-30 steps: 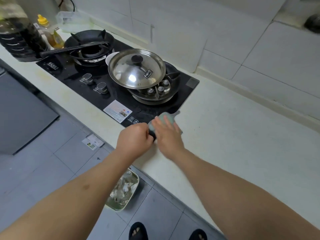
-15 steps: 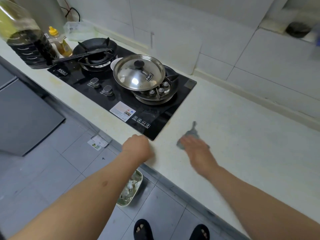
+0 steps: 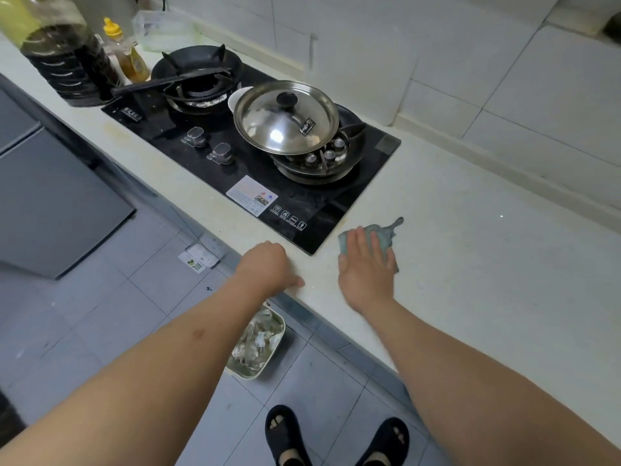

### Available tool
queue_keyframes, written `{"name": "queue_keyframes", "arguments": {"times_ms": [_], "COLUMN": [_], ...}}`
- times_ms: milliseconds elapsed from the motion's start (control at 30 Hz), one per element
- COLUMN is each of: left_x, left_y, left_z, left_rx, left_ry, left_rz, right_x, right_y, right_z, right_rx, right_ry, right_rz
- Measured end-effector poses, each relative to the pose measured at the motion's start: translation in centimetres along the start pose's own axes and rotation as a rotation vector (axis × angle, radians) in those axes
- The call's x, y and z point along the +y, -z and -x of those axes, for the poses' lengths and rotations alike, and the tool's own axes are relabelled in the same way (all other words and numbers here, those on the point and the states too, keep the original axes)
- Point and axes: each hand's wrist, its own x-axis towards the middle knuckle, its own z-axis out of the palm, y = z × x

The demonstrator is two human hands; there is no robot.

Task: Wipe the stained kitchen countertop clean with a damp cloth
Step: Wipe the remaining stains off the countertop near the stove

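1. The right hand [image 3: 366, 267] lies flat, fingers straight, pressing the blue-grey cloth [image 3: 379, 238] onto the pale countertop [image 3: 470, 264], just beside the near right corner of the black hob [image 3: 255, 169]
2. The left hand [image 3: 267, 267] rests on the counter's front edge, fingers curled under, holding nothing visible

Bare forearms without sleeves; dark open-toed slippers [image 3: 336, 438] on both feet.
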Motion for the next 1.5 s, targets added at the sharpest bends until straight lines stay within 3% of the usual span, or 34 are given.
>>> {"name": "queue_keyframes", "arguments": {"times_ms": [100, 267, 333, 400, 467, 533, 633, 733, 833, 1033, 1267, 1500], "left_x": [-1.0, -0.2, -0.6, -1.3, -2.4, -3.6, -5.4, -6.8, -6.6, -1.7, 5.9, 11.3], "left_y": [1.1, 1.2, 1.7, 2.1, 2.4, 2.3, 1.4, 0.6, 0.6, 1.6, 0.2, -1.5], "left_z": [1.0, 2.7, 2.9, 2.9, 2.9, 2.8, 2.8, 2.9, 2.4, 1.8, 1.8, 2.3], "left_rx": [-0.004, 0.073, 0.095, 0.097, 0.096, 0.107, 0.183, 0.343, 0.389, 0.157, 0.017, -0.089], "left_ry": [-0.042, -0.027, -0.006, 0.022, 0.054, 0.090, 0.142, 0.154, 0.067, -0.096, -0.386, -0.477], "left_rz": [0.013, 0.074, 0.126, 0.135, 0.140, 0.173, 0.226, 0.278, 0.253, 0.126, 0.026, -0.126], "right_x": [-3.4, -4.0, -2.7, -2.3, -4.3, -7.8, -13.1, -16.2, -15.6, -8.5, 3.2, 15.9], "right_y": [-1.1, -1.3, 0.5, 2.3, 3.3, 3.3, 1.4, -1.7, -3.0, -1.7, 0.8, 4.6], "right_z": [4.0, 7.9, 7.0, 5.9, 5.1, 4.1, 1.6, 0.6, 0.7, 3.3, 7.9, 13.2], "right_rx": [0.004, -0.117, -0.108, 0.063, 0.246, 0.299, 0.144, -0.142, -0.162, -0.114, -0.175, -0.116], "right_ry": [0.102, 0.473, 0.408, 0.211, 0.217, 0.398, 0.503, 0.499, 0.493, 0.588, 0.288, -0.297], "right_rz": [-0.009, -0.205, -0.414, -0.563, -0.543, -0.547, -0.458, -0.093, 0.002, 0.000, 0.099, 0.042]}}
